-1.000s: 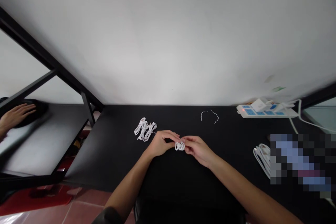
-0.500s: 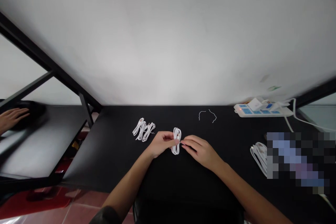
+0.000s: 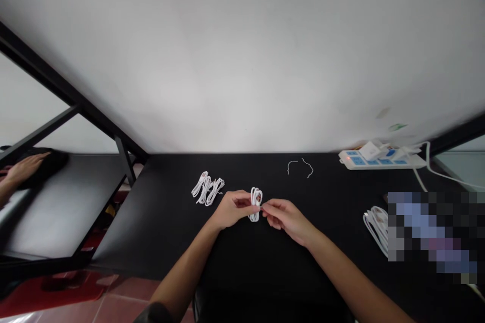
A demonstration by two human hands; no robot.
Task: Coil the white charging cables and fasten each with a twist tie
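Observation:
My left hand [image 3: 234,209] grips a coiled white cable [image 3: 255,212] around its middle, thumb across the front. On the cable's right side, my right hand [image 3: 285,217] has thumb and forefinger pinched together at the coil; the small piece between them looks like a tie end but is too small to make out clearly. To the left, several bundled white cables [image 3: 206,190] lie side by side on the black table [image 3: 162,227]. Two thin white ties [image 3: 308,166] rest near the wall, right of centre.
A white power strip [image 3: 382,162] with plugged-in adapters sits at the back right. Nearer on the right lie more white cables [image 3: 377,227] beside a pixelated area. Beyond the black frame [image 3: 123,159] at left, another person's hand [image 3: 28,167] touches a dark object.
My right hand's fingers have curled and closed more at the coil's side, and the coil has tilted slightly. The other person's hand has moved right and up.

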